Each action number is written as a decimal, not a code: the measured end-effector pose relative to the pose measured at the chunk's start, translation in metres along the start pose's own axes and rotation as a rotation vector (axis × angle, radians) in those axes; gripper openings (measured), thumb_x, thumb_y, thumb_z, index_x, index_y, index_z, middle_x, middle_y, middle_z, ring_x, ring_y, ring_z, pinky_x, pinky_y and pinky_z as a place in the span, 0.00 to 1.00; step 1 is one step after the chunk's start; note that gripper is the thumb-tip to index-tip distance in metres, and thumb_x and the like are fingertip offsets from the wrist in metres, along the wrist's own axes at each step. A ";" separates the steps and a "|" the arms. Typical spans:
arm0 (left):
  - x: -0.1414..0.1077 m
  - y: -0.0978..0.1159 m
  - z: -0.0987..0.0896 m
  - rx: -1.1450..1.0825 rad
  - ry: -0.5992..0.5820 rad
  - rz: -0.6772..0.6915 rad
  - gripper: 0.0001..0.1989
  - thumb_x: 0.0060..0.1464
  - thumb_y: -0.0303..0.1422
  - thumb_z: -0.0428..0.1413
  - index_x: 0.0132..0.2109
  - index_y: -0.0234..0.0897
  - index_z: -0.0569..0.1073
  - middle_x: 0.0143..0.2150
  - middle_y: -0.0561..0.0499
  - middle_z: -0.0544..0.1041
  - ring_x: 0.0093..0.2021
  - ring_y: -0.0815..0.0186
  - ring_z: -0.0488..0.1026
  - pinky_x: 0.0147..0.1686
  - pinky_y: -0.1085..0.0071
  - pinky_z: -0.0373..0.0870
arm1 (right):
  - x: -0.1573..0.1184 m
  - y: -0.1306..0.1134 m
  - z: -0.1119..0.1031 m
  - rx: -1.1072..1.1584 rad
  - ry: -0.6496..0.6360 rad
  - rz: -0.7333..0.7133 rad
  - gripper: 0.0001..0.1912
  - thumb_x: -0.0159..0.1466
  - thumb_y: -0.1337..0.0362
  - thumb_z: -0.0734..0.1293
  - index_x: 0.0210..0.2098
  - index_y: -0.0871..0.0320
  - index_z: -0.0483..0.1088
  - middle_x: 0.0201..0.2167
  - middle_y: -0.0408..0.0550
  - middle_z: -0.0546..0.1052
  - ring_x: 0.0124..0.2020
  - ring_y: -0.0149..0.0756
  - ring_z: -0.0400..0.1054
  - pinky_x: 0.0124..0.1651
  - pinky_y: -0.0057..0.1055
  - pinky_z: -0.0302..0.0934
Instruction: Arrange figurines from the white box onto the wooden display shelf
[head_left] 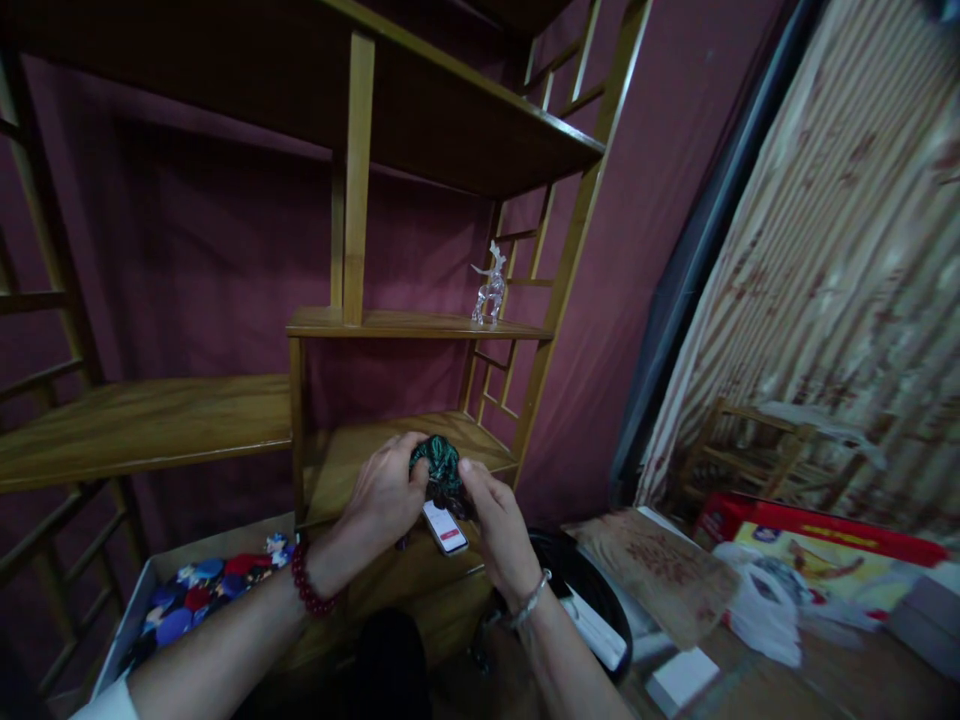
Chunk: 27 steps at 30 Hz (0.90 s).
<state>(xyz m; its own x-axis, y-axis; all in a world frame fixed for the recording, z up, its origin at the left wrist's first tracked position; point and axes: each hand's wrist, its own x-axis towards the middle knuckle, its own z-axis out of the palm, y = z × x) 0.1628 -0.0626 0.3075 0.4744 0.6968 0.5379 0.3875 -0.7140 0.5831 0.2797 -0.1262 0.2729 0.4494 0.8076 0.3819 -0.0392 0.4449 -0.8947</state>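
A dark green ornament point(437, 462) with a brownish lower part is held up between both hands, in front of the wooden shelf unit. My left hand point(391, 485), with a red bead bracelet at the wrist, grips its left side, fingers curled around it. On the other side, my right hand point(499, 520), with a silvery bracelet, has its thumb and fingers closed against the right edge. A phone point(445, 528) with a lit screen lies just below the ornament. Higher up, a clear deer figurine point(491, 287) stands on the middle shelf point(420, 325).
A box point(150, 580) of colourful figures sits at lower left. Lower right, a round black container point(619, 610) stands beside a plastic bag point(765, 610), a red and yellow box point(832, 560) and a small white box point(682, 680). A patterned curtain point(840, 250) hangs at right.
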 end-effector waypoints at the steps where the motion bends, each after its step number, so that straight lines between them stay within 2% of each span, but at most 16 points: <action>1: 0.000 0.000 0.001 0.007 -0.008 0.000 0.14 0.50 0.28 0.45 0.44 0.38 0.68 0.42 0.48 0.72 0.43 0.64 0.67 0.46 0.67 0.61 | 0.000 0.000 0.000 0.019 0.003 0.029 0.14 0.52 0.55 0.66 0.20 0.60 0.69 0.26 0.44 0.69 0.30 0.31 0.59 0.34 0.25 0.54; 12: -0.005 -0.001 0.002 -0.019 -0.124 0.029 0.18 0.48 0.30 0.46 0.48 0.38 0.66 0.45 0.48 0.70 0.46 0.63 0.65 0.48 0.67 0.59 | 0.001 -0.003 -0.005 0.246 0.012 0.281 0.11 0.47 0.58 0.70 0.21 0.62 0.71 0.21 0.42 0.72 0.26 0.29 0.63 0.33 0.27 0.55; 20: -0.007 -0.001 0.002 0.008 -0.139 0.068 0.20 0.50 0.34 0.46 0.52 0.36 0.64 0.47 0.46 0.69 0.47 0.62 0.65 0.48 0.66 0.60 | 0.006 -0.001 -0.008 0.330 -0.005 0.419 0.09 0.48 0.60 0.68 0.24 0.61 0.71 0.20 0.42 0.73 0.24 0.29 0.65 0.31 0.27 0.57; 27: 0.001 -0.003 -0.001 0.057 -0.096 0.085 0.19 0.51 0.32 0.45 0.50 0.37 0.66 0.47 0.48 0.71 0.47 0.64 0.66 0.48 0.68 0.60 | 0.012 -0.006 -0.004 0.294 -0.040 0.410 0.10 0.49 0.59 0.68 0.25 0.60 0.71 0.22 0.41 0.74 0.24 0.29 0.65 0.31 0.26 0.57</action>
<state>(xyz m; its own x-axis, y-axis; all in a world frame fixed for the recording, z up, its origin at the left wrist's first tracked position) 0.1613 -0.0594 0.3066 0.5797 0.6258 0.5218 0.3856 -0.7749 0.5009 0.2884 -0.1208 0.2820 0.3103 0.9503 0.0262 -0.4580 0.1736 -0.8719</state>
